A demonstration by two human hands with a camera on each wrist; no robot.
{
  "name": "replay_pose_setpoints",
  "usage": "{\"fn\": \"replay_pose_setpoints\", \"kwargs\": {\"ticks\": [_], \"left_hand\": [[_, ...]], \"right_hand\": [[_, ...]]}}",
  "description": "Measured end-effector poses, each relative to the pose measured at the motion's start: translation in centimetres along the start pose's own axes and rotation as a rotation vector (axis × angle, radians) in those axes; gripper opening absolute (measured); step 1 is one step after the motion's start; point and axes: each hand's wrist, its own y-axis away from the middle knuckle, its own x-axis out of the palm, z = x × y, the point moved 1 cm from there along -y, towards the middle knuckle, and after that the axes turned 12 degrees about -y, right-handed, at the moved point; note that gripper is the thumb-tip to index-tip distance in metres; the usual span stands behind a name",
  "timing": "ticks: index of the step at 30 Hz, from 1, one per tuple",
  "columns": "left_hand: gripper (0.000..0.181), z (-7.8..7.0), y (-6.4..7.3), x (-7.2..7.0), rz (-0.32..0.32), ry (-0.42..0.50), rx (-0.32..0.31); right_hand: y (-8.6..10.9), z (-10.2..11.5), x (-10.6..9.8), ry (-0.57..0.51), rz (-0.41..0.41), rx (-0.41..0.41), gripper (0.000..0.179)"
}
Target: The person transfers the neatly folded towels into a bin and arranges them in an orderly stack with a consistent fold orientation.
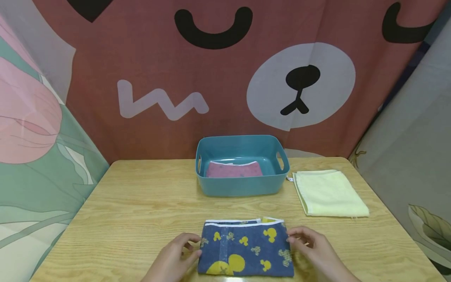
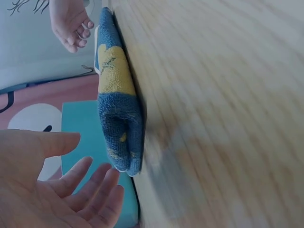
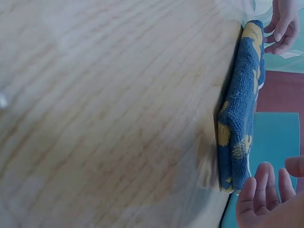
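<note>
A folded dark blue towel [image 1: 255, 250] with yellow mouse-head shapes and white edging lies flat near the table's front. My left hand [image 1: 176, 252] is at its left edge, fingers loosely bent. On the opposite side, my right hand [image 1: 311, 246] is close to the right edge in a similar pose. In the left wrist view the left hand [image 2: 71, 185] has spread fingers and grips nothing. The right wrist view likewise has the right hand [image 3: 268, 199] beside the folded towel [image 3: 240, 109], with nothing pinched. Whether the fingertips touch the cloth is hard to tell.
Behind the blue towel stands a teal basket [image 1: 243, 187] with side handle holes, holding a folded pink towel [image 1: 234, 170]. A folded pale yellow towel [image 1: 331, 194] lies on the wooden table [image 1: 141, 203] to the right. Printed curtains [image 1: 158, 137] hang around the table.
</note>
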Motion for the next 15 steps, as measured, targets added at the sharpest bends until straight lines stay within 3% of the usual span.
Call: {"fn": "replay_pose_setpoints", "kwargs": {"ticks": [3, 8, 15], "left_hand": [[0.029, 0.3, 0.0, 0.1, -0.006, -0.015, -0.009], [0.035, 0.4, -0.3, 0.5, 0.041, 0.015, -0.062], [0.039, 0.8, -0.6, 1.3, 0.087, 0.193, -0.082]], "right_hand": [[0.1, -0.3, -0.2, -0.003, 0.003, 0.044, 0.024], [0.1, -0.7, -0.4, -0.01, -0.039, 0.15, 0.028], [0.1, -1.4, -0.5, -0.094, -0.007, 0.248, 0.042]]}}
